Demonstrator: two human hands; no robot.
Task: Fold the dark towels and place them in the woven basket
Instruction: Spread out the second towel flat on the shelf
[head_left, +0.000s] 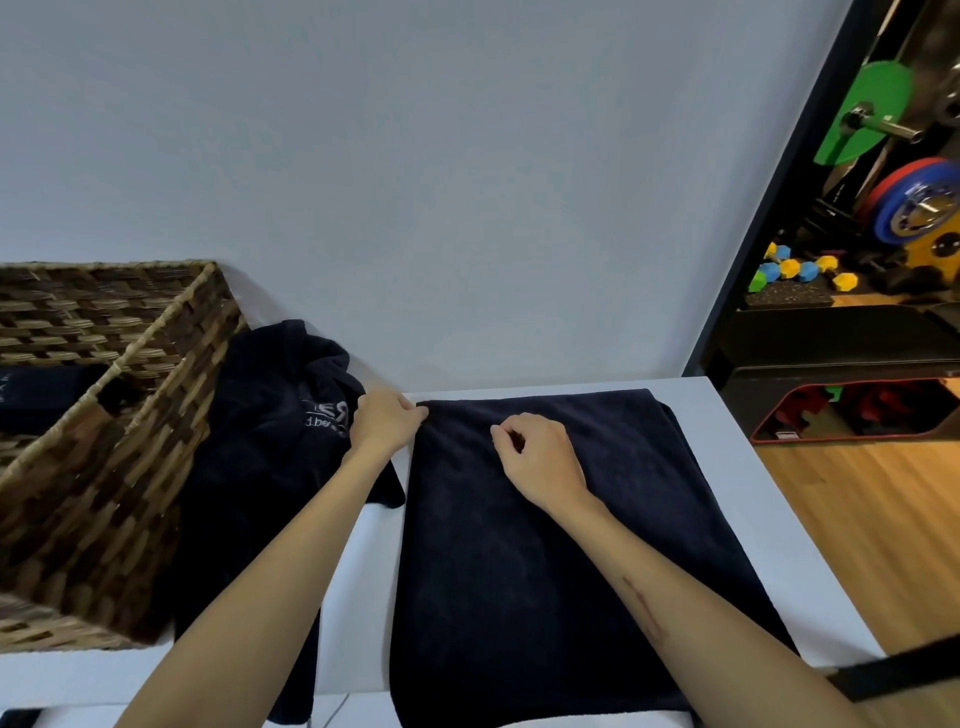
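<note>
Dark towel (545, 545) lies spread flat on the white counter (769, 514), covering most of its right half, far edge near the wall. Left hand (384, 421) pinches the towel's far-left corner, fingers curled on the hem. Right hand (540, 457) sits on the cloth just beside it, fingers loosely curled w/ fingertips down on the fabric; can't tell if that grip actually has a pinch of cloth or is only pressing.

Second dark towel (280, 415), w/ pale lettering, is crumpled btwn the flat one and the woven basket (104, 467) at the counter's left end. Something dark already lies inside the basket, prob. a folded towel.

Risks, as I judge them:
- Near edge of the flat towel hangs over the counter's front edge; a pull from the far corner alone could drag it askew or off.
- Only one corner firmly held, so fold may go crooked.
- Left wrist is close to the crumpled towel and could snag it.
</note>
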